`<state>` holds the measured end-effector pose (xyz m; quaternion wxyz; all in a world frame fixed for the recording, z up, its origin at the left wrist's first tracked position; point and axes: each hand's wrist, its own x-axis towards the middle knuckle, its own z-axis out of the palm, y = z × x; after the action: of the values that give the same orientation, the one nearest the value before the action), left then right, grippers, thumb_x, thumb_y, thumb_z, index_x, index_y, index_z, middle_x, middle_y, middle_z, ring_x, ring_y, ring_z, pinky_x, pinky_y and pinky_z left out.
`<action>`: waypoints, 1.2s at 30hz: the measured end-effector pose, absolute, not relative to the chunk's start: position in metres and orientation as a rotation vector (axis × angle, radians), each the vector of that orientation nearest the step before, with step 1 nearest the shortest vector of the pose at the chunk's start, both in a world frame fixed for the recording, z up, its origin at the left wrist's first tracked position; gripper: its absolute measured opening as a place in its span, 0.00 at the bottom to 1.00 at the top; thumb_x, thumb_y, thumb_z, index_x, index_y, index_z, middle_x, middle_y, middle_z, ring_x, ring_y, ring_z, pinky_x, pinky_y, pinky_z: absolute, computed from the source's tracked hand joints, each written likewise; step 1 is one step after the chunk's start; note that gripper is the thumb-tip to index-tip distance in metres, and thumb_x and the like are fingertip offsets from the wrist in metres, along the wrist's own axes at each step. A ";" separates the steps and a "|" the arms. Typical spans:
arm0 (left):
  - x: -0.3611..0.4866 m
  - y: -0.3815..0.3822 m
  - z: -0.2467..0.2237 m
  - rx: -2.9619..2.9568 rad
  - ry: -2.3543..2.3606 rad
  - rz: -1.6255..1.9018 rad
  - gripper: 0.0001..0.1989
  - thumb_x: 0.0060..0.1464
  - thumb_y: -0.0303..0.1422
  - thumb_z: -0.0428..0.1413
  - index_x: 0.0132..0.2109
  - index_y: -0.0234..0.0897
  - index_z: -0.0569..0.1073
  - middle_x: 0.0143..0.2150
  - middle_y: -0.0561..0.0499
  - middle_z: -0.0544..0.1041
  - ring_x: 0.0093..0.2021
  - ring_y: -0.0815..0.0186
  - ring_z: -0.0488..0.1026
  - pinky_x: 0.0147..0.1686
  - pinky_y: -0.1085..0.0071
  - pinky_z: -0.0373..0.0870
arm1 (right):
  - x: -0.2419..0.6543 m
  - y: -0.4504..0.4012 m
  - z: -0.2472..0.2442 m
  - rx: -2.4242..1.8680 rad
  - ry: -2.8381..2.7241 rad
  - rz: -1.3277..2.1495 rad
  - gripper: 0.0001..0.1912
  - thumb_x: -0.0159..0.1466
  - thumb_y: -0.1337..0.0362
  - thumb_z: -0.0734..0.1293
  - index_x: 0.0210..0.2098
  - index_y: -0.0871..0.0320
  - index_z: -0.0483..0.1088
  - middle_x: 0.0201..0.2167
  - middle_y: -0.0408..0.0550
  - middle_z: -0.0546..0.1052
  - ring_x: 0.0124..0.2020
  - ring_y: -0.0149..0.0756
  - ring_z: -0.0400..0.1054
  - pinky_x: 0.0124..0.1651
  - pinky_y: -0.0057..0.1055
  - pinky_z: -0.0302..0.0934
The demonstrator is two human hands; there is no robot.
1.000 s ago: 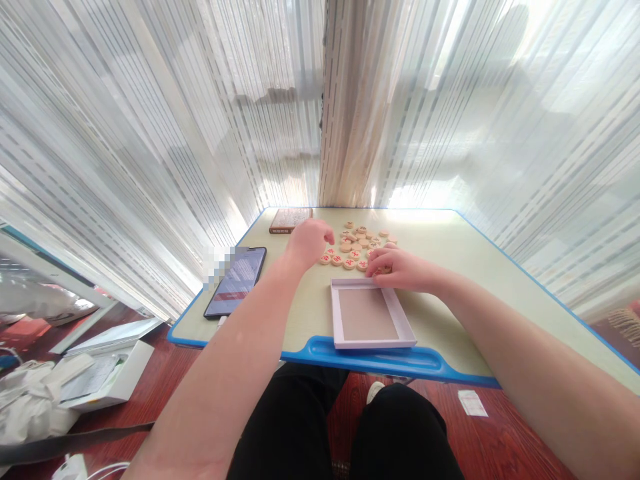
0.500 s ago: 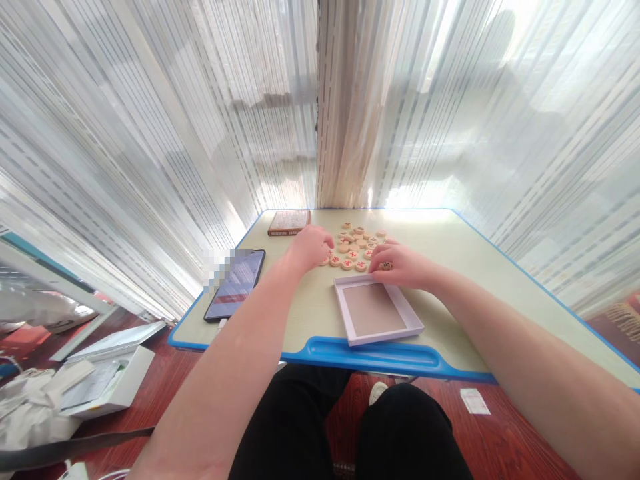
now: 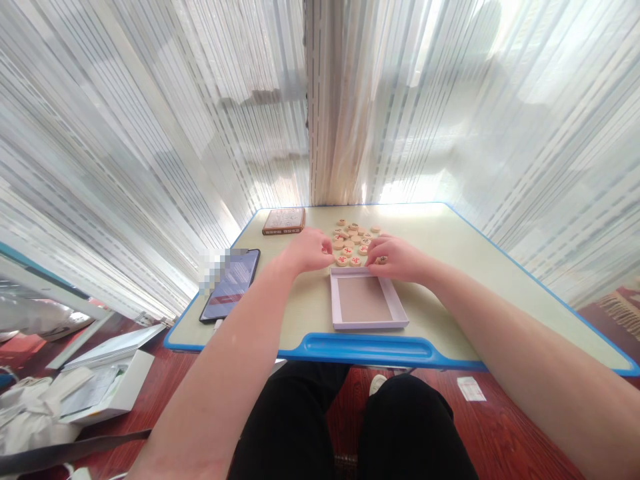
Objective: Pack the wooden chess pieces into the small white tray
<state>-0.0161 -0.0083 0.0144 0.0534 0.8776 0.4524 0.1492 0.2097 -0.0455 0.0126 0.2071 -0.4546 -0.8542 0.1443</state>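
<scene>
Several round wooden pieces with red or dark characters [image 3: 355, 261] lie in a loose cluster on the pale table [image 3: 305, 303]. At the cluster's left edge is my left hand [image 3: 313, 251], its fingers curled on a piece that is mostly hidden. My right hand [image 3: 390, 258] is at the right side of the cluster, fingers bent down by the far rim of a shallow white box [image 3: 336, 300]; whether it grips anything is hidden. A dark-marked piece shows beside its fingers. The box's brown bottom is visible.
A brown patterned box [image 3: 284, 220] lies at the back left. A lit tablet [image 3: 233, 287] rests on the left side. Along the front edge runs a blue pen tray [image 3: 367, 347]. Striped curtains [image 3: 240, 100] hang behind the table.
The shallow box has turned a little and sits squarer to the front edge. My left hand has shifted slightly right and down relative to the pieces. The camera view has shifted slightly.
</scene>
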 end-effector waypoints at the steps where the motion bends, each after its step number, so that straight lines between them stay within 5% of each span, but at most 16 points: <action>1: -0.016 -0.008 0.014 2.677 1.365 0.445 0.11 0.43 0.34 0.54 0.32 0.37 0.80 0.32 0.48 0.76 0.39 0.59 0.72 0.39 0.68 0.70 | 0.210 -0.046 0.013 -1.265 -2.374 0.423 0.08 0.51 0.69 0.65 0.22 0.57 0.76 0.31 0.49 0.75 0.38 0.40 0.68 0.45 0.37 0.62; 10: -0.020 -0.002 0.009 2.736 1.358 0.412 0.12 0.45 0.38 0.56 0.35 0.37 0.79 0.34 0.47 0.76 0.39 0.60 0.71 0.43 0.66 0.69 | 0.217 -0.038 0.009 -1.438 -2.064 0.317 0.11 0.53 0.66 0.62 0.22 0.58 0.76 0.32 0.48 0.75 0.32 0.35 0.68 0.37 0.31 0.62; 19: -0.020 -0.003 0.009 2.704 1.356 0.419 0.12 0.46 0.37 0.57 0.36 0.39 0.80 0.36 0.47 0.76 0.41 0.60 0.71 0.45 0.65 0.68 | 0.212 -0.047 0.016 -1.266 -2.372 0.440 0.08 0.50 0.67 0.65 0.25 0.55 0.77 0.35 0.49 0.76 0.43 0.42 0.67 0.49 0.37 0.62; 36: -0.015 -0.020 0.025 2.356 1.218 0.529 0.13 0.44 0.35 0.57 0.38 0.37 0.78 0.41 0.51 0.79 0.39 0.64 0.74 0.40 0.71 0.70 | 0.209 -0.039 0.005 -1.282 -2.325 0.367 0.09 0.54 0.68 0.65 0.28 0.55 0.79 0.35 0.50 0.77 0.42 0.42 0.67 0.50 0.39 0.61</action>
<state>-0.0153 -0.0196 0.0252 0.2168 0.8505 0.4395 0.1911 0.2089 -0.0388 0.0047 0.2287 -0.4655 -0.8445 0.1334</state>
